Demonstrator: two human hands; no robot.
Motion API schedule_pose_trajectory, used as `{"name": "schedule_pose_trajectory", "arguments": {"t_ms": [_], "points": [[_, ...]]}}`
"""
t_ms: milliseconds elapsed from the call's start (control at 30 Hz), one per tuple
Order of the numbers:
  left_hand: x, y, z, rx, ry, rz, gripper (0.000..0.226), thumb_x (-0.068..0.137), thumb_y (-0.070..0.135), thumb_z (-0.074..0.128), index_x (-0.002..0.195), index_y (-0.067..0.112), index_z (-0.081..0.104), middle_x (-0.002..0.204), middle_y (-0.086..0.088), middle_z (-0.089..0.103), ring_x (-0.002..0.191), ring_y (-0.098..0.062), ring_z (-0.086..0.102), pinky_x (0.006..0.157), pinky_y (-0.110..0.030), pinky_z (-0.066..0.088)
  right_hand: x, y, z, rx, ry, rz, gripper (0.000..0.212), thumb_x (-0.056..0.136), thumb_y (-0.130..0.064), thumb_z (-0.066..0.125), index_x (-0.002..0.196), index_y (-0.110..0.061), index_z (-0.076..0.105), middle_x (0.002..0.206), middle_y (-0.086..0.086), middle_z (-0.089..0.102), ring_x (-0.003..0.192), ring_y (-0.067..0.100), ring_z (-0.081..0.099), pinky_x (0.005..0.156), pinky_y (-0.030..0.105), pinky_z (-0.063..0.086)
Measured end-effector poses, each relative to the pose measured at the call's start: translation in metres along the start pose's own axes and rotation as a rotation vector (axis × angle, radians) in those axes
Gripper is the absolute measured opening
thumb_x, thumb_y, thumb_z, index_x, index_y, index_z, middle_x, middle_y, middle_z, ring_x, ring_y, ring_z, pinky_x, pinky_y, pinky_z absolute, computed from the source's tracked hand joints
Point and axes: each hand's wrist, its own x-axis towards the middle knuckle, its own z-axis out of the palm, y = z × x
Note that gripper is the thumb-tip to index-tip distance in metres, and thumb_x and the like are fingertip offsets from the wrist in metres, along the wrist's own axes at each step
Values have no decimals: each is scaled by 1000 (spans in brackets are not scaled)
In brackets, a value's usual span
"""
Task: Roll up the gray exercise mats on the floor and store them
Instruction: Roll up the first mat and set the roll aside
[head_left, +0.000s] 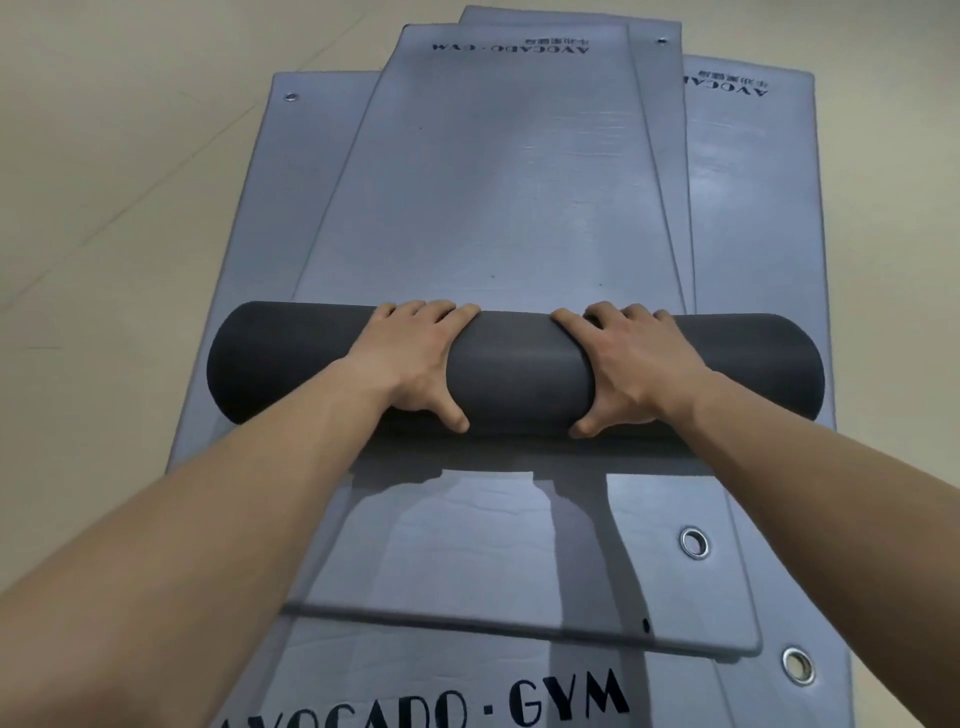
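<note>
**Roll** (519, 374): dark gray, the wound part of the top mat (493, 182). It lay crosswise on a stack of gray mats on the floor (104, 156), about midway along the stack. The unwound length of the top mat stretched flat beyond it, away from the person.

**Left hand** (415, 358): gripped the roll left of centre, fingers (431, 309) curled over the far side, thumb hooked on the near side.

**Right hand** (634, 364): gripped likewise right of centre, fingers (613, 312) over the far side, thumb near. A bare stretch of roll showed between the hands, and both ends reached well past them.

**Lower mat** (519, 571): lay flat and exposed on the near side of the roll, with an eyelet (695, 543) at its corner.

**Step in hand, as judged:** winding the top mat away from the body.

**Handling advice:**
- Press down and forward with equal force from both hands, so the ends wind flush rather than coning.
- Hold the roll tight and square to the mat's long edges.
- The stack sat askew, so take care not to drag the lower mat along.
</note>
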Motion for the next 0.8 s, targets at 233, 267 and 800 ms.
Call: {"name": "schedule_pose_trajectory", "arguments": {"t_ms": [233, 267, 800], "points": [[-41, 17, 8, 37, 47, -69, 132, 58, 77, 82, 161, 37, 10, 168, -1, 16, 155, -34, 11, 125, -56, 13, -46, -33, -3, 65, -85, 74, 119, 53, -82, 75, 149, -33, 24, 121, 3, 55, 99, 31, 60, 74, 40, 48], [-48, 15, 4, 29, 55, -99, 129, 58, 74, 84, 160, 41, 12, 167, -3, 15, 154, -37, 11, 123, -57, 16, -55, -44, -4, 117, -96, 117, 118, 54, -81, 75, 149, -30, 26, 120, 5, 56, 99, 32, 61, 75, 40, 50], [-134, 99, 76, -1317, 242, -800, 129, 75, 58, 85, 158, 50, -14, 168, -2, 23, 147, -26, 40, 119, -45, 38, -113, -51, 44, 853, -346, 301, 136, 46, -95, 73, 158, -37, 23, 158, 3, 34, 140, 29, 44, 113, 50, 42]]}}
